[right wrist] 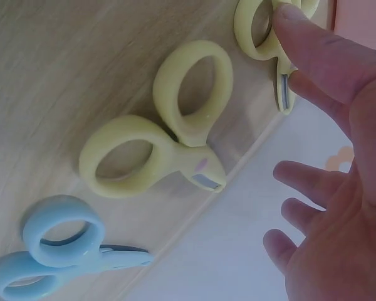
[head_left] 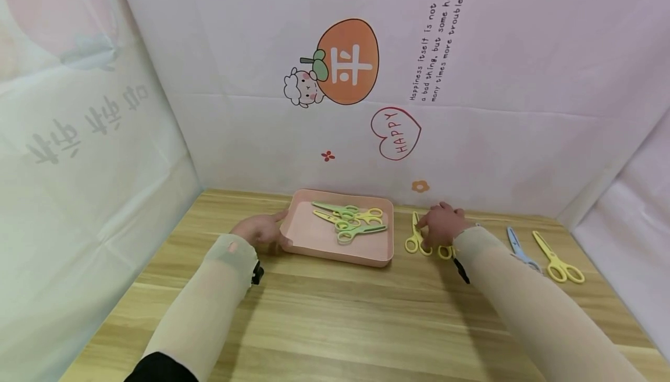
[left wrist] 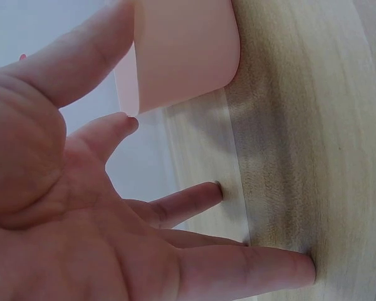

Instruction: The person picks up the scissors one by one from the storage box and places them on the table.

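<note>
My left hand [head_left: 264,231] is at the left side of a pink tray [head_left: 314,248]. In the left wrist view its thumb and forefinger touch the tray's wall [left wrist: 188,56], while the other fingers reach down to the table, spread and fairly straight. Several green and yellow scissors [head_left: 361,229] lie piled inside the tray. To the tray's right, my right hand [head_left: 442,225] is over the table. Its thumb and forefinger are right at a pair of yellow scissors [right wrist: 254,31], the thumb overlapping the handles and the forefinger beside the blade; the remaining fingers are extended.
Another pair of yellow scissors [right wrist: 128,157] lies partly under the right hand in the head view. Further right are blue scissors [head_left: 518,248] and more yellow scissors [head_left: 560,266]. A printed white cloth [head_left: 235,138] hangs behind the wooden table [head_left: 335,312].
</note>
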{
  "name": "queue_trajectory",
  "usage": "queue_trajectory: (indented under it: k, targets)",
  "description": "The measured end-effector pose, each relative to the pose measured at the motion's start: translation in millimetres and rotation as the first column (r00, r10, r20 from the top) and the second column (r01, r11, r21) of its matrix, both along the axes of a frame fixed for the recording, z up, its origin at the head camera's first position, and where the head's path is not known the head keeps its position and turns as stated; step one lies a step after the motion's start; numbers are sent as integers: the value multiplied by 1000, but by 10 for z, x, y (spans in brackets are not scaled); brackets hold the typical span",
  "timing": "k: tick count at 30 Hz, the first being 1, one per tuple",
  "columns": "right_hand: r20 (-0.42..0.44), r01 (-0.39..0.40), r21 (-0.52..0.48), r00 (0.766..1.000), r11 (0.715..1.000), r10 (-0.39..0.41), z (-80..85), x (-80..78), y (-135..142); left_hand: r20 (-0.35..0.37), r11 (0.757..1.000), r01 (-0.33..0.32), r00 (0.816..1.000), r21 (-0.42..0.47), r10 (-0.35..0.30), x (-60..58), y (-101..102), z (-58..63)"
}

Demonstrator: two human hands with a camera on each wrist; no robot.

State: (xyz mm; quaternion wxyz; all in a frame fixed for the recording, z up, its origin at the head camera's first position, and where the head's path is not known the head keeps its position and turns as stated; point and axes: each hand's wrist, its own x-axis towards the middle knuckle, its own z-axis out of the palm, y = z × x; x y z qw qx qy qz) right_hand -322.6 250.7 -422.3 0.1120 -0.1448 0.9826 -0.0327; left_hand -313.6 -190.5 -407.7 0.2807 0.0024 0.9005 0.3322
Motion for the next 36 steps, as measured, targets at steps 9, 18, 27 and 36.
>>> queue_trajectory:
  k: [9, 18, 27, 36]
  targets:
    - [-4, 1, -12, 1000, 1000, -2, 33, 32, 25, 0, 1000, 3, 1000, 2, -3, 7, 0, 6]
    - [-72, -15, -161, 997, 987, 4, 180, -62, -255, -15, 1000, 14, 1000, -20, -14, -2, 4, -5]
    - [228, 135, -572, 974, 809, -1, 296, 53, -1114, -8, 1000, 3, 1000, 3, -3, 3, -18, -9]
    - [191, 22, -387, 980, 922, 57, 215, 61, -1427, 7, 1000, 3, 1000, 18, -3, 8, -25, -14]
